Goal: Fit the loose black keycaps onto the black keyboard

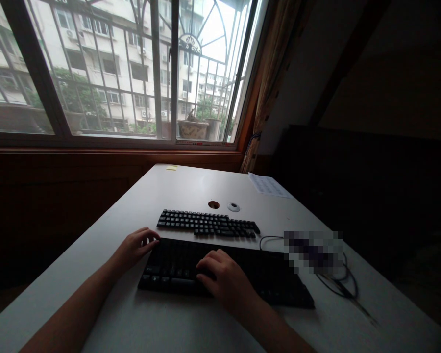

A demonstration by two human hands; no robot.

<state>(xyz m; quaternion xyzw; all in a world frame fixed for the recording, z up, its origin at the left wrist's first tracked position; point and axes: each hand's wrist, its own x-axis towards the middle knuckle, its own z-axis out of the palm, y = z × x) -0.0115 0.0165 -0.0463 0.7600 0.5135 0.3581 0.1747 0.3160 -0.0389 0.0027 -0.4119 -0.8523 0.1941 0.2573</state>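
A large black keyboard [272, 279] lies on the white desk [191, 186] close to me. My left hand [134, 247] curls around the keyboard's far left corner, its fingertips touching the edge. My right hand [224, 279] rests on top of the keys near the middle, fingers bent and spread, holding nothing. A smaller black keyboard [208, 224] lies just beyond the large one, parallel to it and untouched.
A black cable [338, 284] loops on the desk to the right, beside a blurred-out object [314, 250]. A round cable hole [213, 204] and its white cap [233, 207] sit behind the keyboards. A printed sheet [268, 185] lies far right. A barred window [125, 68] fills the wall ahead.
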